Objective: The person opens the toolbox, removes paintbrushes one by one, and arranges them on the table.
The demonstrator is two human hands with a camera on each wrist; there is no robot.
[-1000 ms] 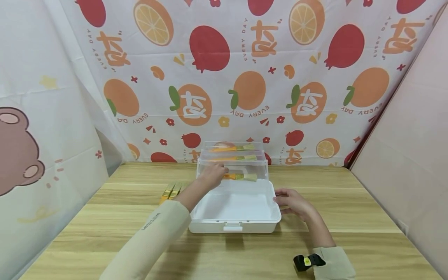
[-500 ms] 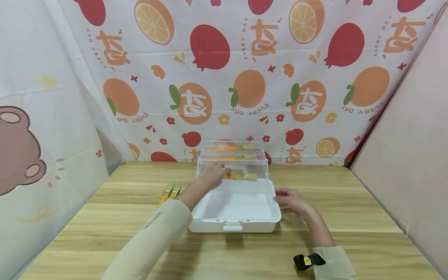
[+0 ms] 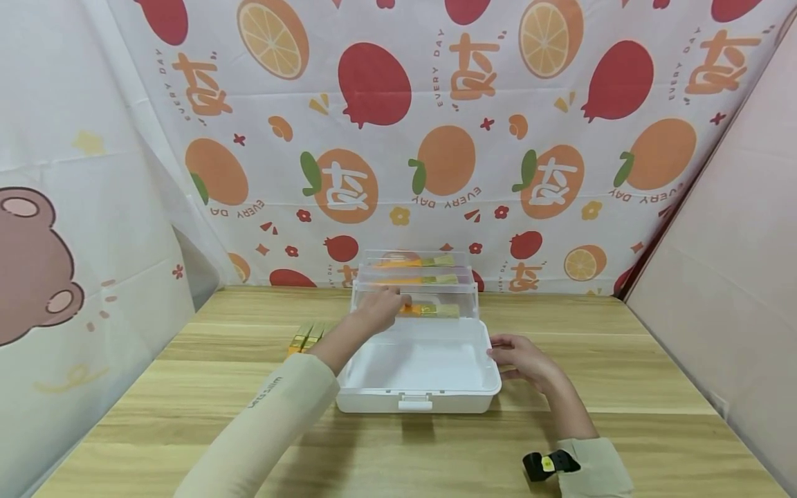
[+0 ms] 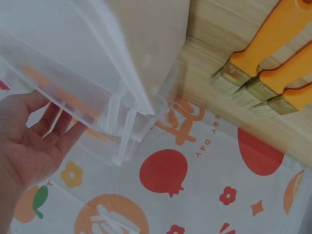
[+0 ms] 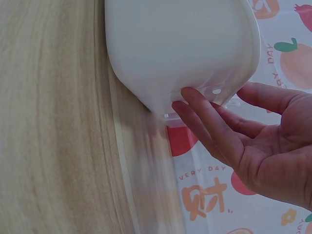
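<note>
A white plastic box (image 3: pixel 418 404) lies open on the table, its stepped clear trays (image 3: pixel 463 289) raised along the back. My left hand (image 3: pixel 376 310) reaches over the box to the lowest tray. Its fingers grip a flat paintbrush (image 3: pixel 429 310) with an orange handle there; the hand hides the handle's end. From the left wrist view, the fingertips of this hand (image 4: pixel 36 139) overlap the tray's clear edge. Two more paintbrushes (image 3: pixel 445 279) lie in the higher tiers. My right hand (image 5: pixel 253 139) rests fairly straight fingers against the box's right end wall.
Left of the box, several orange-handled paintbrushes (image 4: pixel 265 41) lie side by side on the wooden table (image 3: pixel 187 415), partly behind the left forearm. A fruit-print cloth (image 3: pixel 398 173) hangs close behind the box. Plain pale cloth (image 3: pixel 722 277) closes off the right side.
The paintbrush in the lowest tray has shifted slightly upward and lies straighter along it, the left hand staying with it. The right hand and the box stay in place.
</note>
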